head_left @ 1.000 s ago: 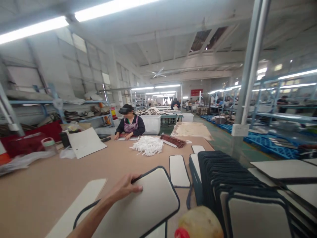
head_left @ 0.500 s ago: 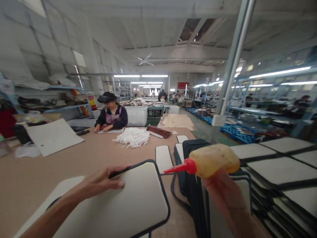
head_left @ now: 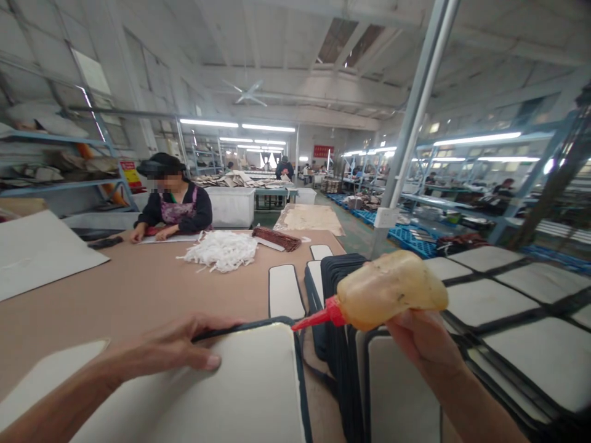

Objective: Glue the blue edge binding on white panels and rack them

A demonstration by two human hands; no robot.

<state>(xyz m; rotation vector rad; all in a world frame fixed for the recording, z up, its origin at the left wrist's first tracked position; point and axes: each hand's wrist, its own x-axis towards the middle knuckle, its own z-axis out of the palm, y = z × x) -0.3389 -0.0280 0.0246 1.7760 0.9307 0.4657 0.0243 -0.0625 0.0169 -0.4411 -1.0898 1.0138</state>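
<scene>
My left hand (head_left: 184,351) grips a cream panel with dark edging (head_left: 249,381) by its far edge, thumb on the face and fingers behind. In my right hand (head_left: 415,329) is a yellowish glue bottle (head_left: 388,289), tilted on its side with its red nozzle (head_left: 318,317) pointing left. The nozzle tip is at the panel's upper right corner, where a pale wet-looking line runs along the inside of the edging. Just right of the panel stand dark-edged panels (head_left: 344,307), packed upright. A narrow cream piece (head_left: 285,292) lies beyond the panel.
Across the brown table (head_left: 152,295) a co-worker (head_left: 178,203) sits behind a heap of white strips (head_left: 221,249) and a brown bundle (head_left: 277,239). Stacked edged panels (head_left: 530,338) fill the right side. A metal post (head_left: 410,123) rises behind them. A large pale sheet (head_left: 41,252) lies left.
My right hand has brought the bottle left and down, so the nozzle tip now meets the panel's corner. The view has turned to the right. My left hand keeps hold of the panel.
</scene>
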